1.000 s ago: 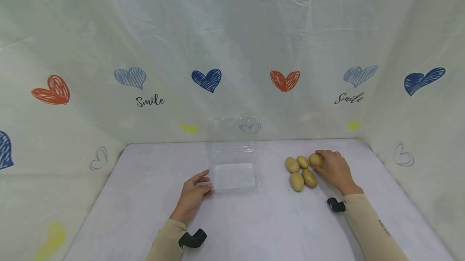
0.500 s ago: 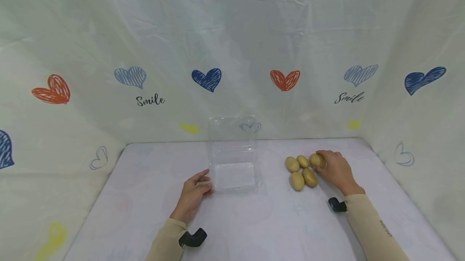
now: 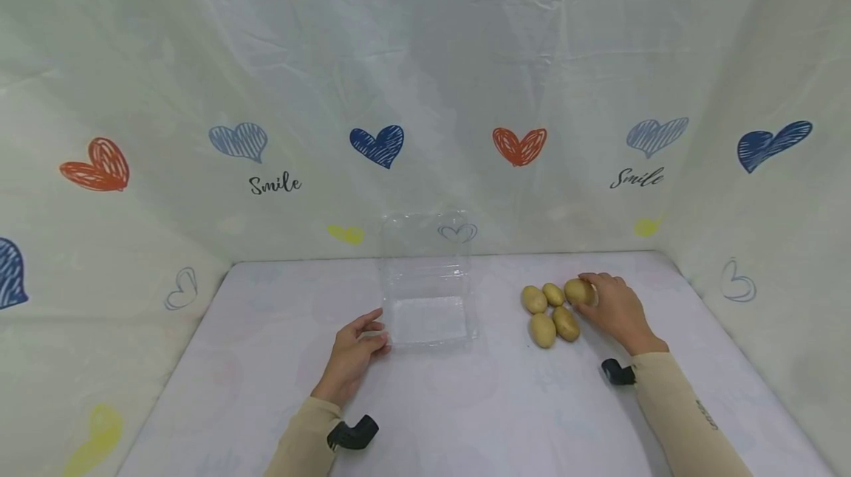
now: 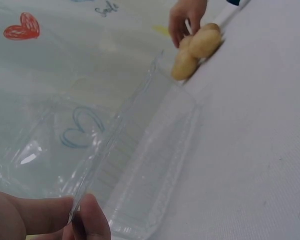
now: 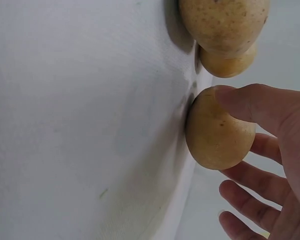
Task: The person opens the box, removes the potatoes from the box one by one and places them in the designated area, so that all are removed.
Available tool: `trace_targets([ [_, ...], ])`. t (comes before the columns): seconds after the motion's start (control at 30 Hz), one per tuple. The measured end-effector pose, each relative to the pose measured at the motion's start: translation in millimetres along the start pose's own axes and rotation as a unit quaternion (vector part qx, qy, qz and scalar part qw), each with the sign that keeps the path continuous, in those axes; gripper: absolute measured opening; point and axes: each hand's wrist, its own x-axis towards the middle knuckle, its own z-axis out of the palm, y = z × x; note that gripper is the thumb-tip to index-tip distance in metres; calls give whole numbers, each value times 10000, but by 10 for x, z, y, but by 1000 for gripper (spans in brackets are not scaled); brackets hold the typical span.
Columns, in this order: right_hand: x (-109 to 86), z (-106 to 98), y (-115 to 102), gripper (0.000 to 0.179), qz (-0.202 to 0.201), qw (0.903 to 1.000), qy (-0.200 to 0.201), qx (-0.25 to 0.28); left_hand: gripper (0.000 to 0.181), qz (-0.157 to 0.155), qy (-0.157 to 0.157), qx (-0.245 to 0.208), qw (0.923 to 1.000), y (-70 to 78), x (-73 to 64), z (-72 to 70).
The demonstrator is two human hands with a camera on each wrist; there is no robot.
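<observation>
Nothing much has shifted: both hands stay where they were. Left hand [image 3: 354,354] pinches the near left rim of the clear clamshell box [image 3: 428,314], plain only from the left wrist; its walls are hard to trace. Right hand [image 3: 614,311] curls round the far potato [image 3: 579,292] on the table [image 3: 465,403]; four potatoes [image 3: 548,312] lie beside.

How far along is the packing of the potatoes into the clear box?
Done: the clear plastic clamshell box stands open and empty, steadied by the left hand. In hand: the right hand grips one small yellow-brown potato, still on the white table. Left: all five potatoes remain outside.
</observation>
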Motion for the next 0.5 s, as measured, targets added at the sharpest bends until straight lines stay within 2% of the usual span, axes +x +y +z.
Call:
trace_targets([
  [0.2, -35, -23, 4, 58, -71, 9998, 162, -99, 54, -1, 14, -32, 10000, 3, 1, 11],
  [0.5, -134, -39, -32, 55, -478, 9968, 622, -160, 54, 26, 25, -36, 10000, -2, 7, 7],
])
